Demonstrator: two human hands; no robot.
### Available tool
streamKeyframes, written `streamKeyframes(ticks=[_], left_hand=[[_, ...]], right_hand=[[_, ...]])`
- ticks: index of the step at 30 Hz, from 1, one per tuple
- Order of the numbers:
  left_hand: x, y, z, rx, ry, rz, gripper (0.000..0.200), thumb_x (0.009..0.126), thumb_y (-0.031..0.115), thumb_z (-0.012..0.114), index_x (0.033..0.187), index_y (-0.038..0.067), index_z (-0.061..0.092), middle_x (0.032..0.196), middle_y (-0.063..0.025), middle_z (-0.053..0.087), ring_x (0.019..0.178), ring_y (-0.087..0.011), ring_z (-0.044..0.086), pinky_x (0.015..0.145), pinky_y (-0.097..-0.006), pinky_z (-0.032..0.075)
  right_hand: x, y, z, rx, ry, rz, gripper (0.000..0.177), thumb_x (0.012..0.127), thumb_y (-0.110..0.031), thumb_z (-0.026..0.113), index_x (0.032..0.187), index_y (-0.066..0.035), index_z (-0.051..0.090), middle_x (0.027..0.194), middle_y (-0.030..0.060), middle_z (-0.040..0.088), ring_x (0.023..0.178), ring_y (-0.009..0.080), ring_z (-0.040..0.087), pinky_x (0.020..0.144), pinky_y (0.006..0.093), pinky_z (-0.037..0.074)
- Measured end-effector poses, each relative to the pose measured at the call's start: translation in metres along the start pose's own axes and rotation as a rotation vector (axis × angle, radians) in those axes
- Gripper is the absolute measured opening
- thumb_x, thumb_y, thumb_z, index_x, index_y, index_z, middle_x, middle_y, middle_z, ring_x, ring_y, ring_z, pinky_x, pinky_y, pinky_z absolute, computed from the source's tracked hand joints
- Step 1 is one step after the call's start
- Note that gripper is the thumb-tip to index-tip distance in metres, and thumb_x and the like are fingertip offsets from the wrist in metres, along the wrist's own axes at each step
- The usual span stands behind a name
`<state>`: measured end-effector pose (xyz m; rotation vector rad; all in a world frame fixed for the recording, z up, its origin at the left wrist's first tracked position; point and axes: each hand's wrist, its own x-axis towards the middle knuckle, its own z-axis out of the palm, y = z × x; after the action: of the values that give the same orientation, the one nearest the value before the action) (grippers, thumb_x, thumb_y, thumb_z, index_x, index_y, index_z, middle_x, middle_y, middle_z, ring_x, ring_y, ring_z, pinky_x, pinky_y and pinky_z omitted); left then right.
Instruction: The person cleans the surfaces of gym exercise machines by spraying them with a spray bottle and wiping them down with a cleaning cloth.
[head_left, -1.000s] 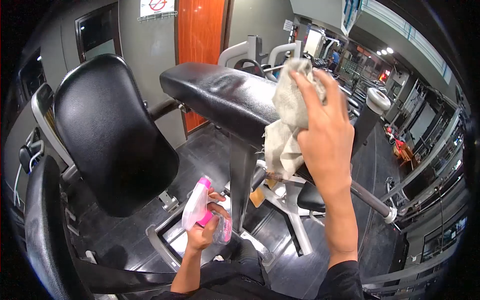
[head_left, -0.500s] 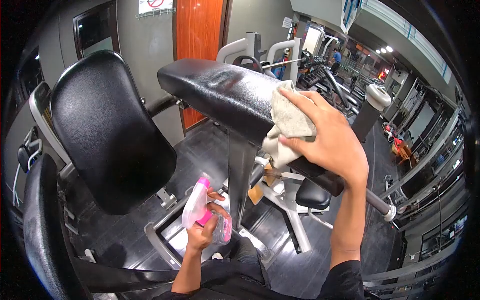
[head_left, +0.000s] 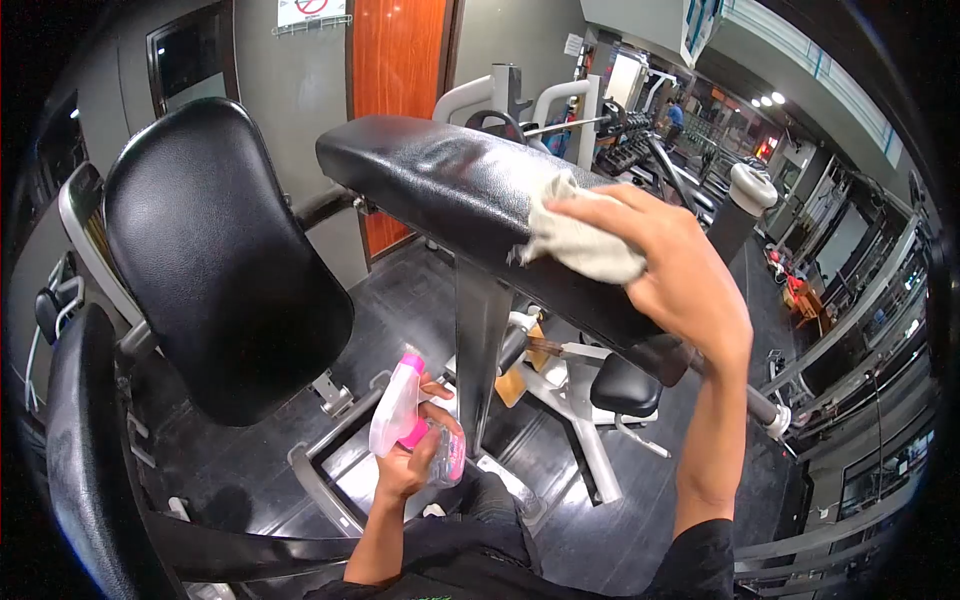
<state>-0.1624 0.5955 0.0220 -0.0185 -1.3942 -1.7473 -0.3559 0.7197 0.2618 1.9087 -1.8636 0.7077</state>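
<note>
A long black padded cushion (head_left: pixel 450 190) runs diagonally across the middle of the view, its surface shiny. On its right part lies a pale grey-white cloth (head_left: pixel 585 235), pressed there by my right hand (head_left: pixel 685 265), whose fingers and thumb hold it. Low in the centre, my left hand (head_left: pixel 415 455) is wrapped round a clear spray bottle (head_left: pixel 400 405) with a pink and white head. The bottle is roughly upright, below the cushion and apart from it.
A black backrest (head_left: pixel 220 260) stands at the left, with another dark pad (head_left: pixel 85 430) beside it. A metal post (head_left: pixel 482 350) holds up the cushion. A small black seat (head_left: pixel 625 385) is below right. Weight racks and a distant person (head_left: pixel 674 120) are behind.
My right hand has shifted slightly right and down, and the cloth under it has moved off the cushion's lower side and bunched on top. My left hand and the bottle have barely moved.
</note>
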Motion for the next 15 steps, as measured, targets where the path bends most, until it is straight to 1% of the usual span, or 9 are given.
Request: streamKeyframes(ticks=[2, 4, 5, 6, 8, 9, 11, 12, 15], left_hand=[[0.001, -0.001, 0.001, 0.025, -0.014, 0.023, 0.061, 0.076, 0.002, 0.054, 0.133, -0.006, 0.035, 0.109, -0.0188, 0.053, 0.076, -0.0195, 0.063, 0.075, -0.0326, 0.050], [0.002, -0.002, 0.003, 0.072, -0.041, 0.056, 0.060, 0.076, 0.000, 0.054, 0.133, -0.007, 0.036, 0.110, -0.0187, 0.054, 0.076, -0.0193, 0.063, 0.079, -0.0336, 0.049], [0.002, -0.003, 0.005, 0.069, -0.043, 0.050, 0.060, 0.076, 0.000, 0.054, 0.133, -0.007, 0.036, 0.110, -0.0187, 0.054, 0.076, -0.0193, 0.063, 0.079, -0.0336, 0.049], [0.002, -0.003, 0.008, 0.048, -0.040, 0.059, 0.057, 0.076, -0.002, 0.054, 0.130, -0.007, 0.038, 0.110, -0.0188, 0.054, 0.076, -0.0193, 0.063, 0.080, -0.0343, 0.048], [0.001, -0.002, 0.011, 0.028, -0.039, 0.064, 0.054, 0.075, -0.004, 0.053, 0.127, -0.008, 0.041, 0.110, -0.0189, 0.055, 0.076, -0.0194, 0.063, 0.081, -0.0350, 0.048], [0.001, -0.001, 0.012, 0.058, -0.074, 0.060, 0.052, 0.075, -0.006, 0.053, 0.125, -0.007, 0.041, 0.109, -0.0188, 0.055, 0.077, -0.0195, 0.063, 0.081, -0.0354, 0.048], [0.001, -0.001, 0.012, 0.092, -0.109, 0.056, 0.050, 0.075, -0.007, 0.053, 0.123, -0.006, 0.042, 0.109, -0.0187, 0.055, 0.077, -0.0197, 0.063, 0.081, -0.0358, 0.048], [-0.001, -0.003, 0.012, 0.085, -0.101, 0.069, 0.049, 0.075, -0.006, 0.052, 0.122, -0.006, 0.041, 0.108, -0.0183, 0.054, 0.078, -0.0199, 0.063, 0.080, -0.0353, 0.048], [-0.006, -0.006, 0.010, 0.082, -0.082, 0.054, 0.048, 0.076, -0.006, 0.051, 0.122, -0.004, 0.040, 0.107, -0.0173, 0.053, 0.078, -0.0203, 0.062, 0.075, -0.0342, 0.049]], right_hand=[[-0.005, -0.007, -0.006, 0.035, -0.037, 0.021, 0.043, 0.074, 0.001, 0.057, 0.115, -0.010, 0.061, 0.105, 0.0189, 0.060, 0.096, 0.0379, 0.058, 0.082, 0.0400, 0.046], [-0.009, -0.006, -0.006, -0.035, 0.048, 0.057, 0.043, 0.072, 0.004, 0.055, 0.113, -0.009, 0.061, 0.108, 0.0198, 0.059, 0.098, 0.0377, 0.058, 0.084, 0.0402, 0.046], [-0.010, -0.001, -0.002, -0.153, 0.126, 0.105, 0.048, 0.069, 0.007, 0.053, 0.114, -0.008, 0.061, 0.112, 0.0202, 0.057, 0.099, 0.0376, 0.058, 0.085, 0.0408, 0.046], [-0.008, 0.002, 0.007, -0.271, 0.178, 0.223, 0.052, 0.066, 0.010, 0.051, 0.114, -0.008, 0.061, 0.116, 0.0190, 0.056, 0.099, 0.0374, 0.058, 0.087, 0.0414, 0.046], [-0.003, 0.004, 0.022, -0.329, 0.241, 0.251, 0.054, 0.065, 0.010, 0.051, 0.115, -0.009, 0.060, 0.117, 0.0177, 0.056, 0.100, 0.0363, 0.058, 0.088, 0.0410, 0.046], [-0.002, 0.001, 0.023, -0.328, 0.241, 0.253, 0.054, 0.065, 0.010, 0.051, 0.115, -0.009, 0.060, 0.117, 0.0177, 0.056, 0.100, 0.0363, 0.058, 0.088, 0.0410, 0.046], [-0.001, -0.007, 0.023, -0.179, 0.147, 0.184, 0.055, 0.064, 0.010, 0.052, 0.115, -0.009, 0.059, 0.116, 0.0172, 0.056, 0.101, 0.0361, 0.058, 0.089, 0.0399, 0.047], [-0.006, -0.011, 0.033, -0.222, 0.210, 0.141, 0.048, 0.068, 0.003, 0.057, 0.114, -0.013, 0.063, 0.114, 0.0147, 0.058, 0.101, 0.0326, 0.058, 0.085, 0.0374, 0.048], [-0.018, -0.028, 0.058, -0.354, 0.266, -0.097, 0.041, 0.068, -0.006, 0.061, 0.108, -0.014, 0.065, 0.111, 0.0127, 0.060, 0.102, 0.0295, 0.059, 0.086, 0.0353, 0.050]])
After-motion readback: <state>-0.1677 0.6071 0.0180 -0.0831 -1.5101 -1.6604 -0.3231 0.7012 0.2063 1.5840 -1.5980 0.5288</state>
